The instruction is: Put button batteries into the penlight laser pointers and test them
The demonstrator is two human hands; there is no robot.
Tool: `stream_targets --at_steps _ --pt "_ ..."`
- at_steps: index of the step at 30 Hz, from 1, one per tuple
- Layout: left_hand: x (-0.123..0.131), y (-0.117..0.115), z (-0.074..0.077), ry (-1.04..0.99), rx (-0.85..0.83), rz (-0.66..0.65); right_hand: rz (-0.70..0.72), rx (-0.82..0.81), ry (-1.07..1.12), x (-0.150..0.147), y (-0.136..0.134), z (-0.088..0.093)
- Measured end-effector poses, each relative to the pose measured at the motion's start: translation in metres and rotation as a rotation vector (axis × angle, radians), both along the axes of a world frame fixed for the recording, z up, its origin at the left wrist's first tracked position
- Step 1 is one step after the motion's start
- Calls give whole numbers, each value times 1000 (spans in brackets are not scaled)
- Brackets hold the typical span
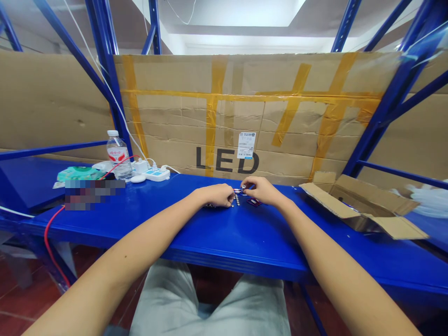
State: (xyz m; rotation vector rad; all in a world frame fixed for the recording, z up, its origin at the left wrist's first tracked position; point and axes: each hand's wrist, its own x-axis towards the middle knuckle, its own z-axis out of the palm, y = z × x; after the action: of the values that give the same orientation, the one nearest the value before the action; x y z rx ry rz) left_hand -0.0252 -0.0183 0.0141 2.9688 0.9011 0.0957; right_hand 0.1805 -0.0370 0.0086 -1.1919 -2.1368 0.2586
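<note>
My left hand [220, 195] rests on the blue tabletop with its fingers curled; what they hold, if anything, is hidden. Thumb and forefinger of my right hand [261, 190] pinch a small round silvery piece [243, 187]. Between the two hands lie small shiny metal pieces [238, 191], too small to name, and a short row of tiny silvery parts [237, 199] runs toward me. Just under my right hand is a dark red and white flat item [254, 202]. More tiny parts show beneath my left wrist.
An open cardboard box [364, 198] stands on the right of the blue table [224, 242]. To the left are a water bottle [119, 156], a white power strip [156, 174], a teal packet [82, 173] and a red cable [49, 233]. A taped cardboard sheet [168, 126] stands behind.
</note>
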Motion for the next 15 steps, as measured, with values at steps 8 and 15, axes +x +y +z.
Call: stream_targets --at_steps 8,15 --pt "2 9 -1 -451 286 -12 -24 -13 -40 1 4 -4" --pt "9 9 -10 -487 304 -88 34 -41 45 -3 1 -2"
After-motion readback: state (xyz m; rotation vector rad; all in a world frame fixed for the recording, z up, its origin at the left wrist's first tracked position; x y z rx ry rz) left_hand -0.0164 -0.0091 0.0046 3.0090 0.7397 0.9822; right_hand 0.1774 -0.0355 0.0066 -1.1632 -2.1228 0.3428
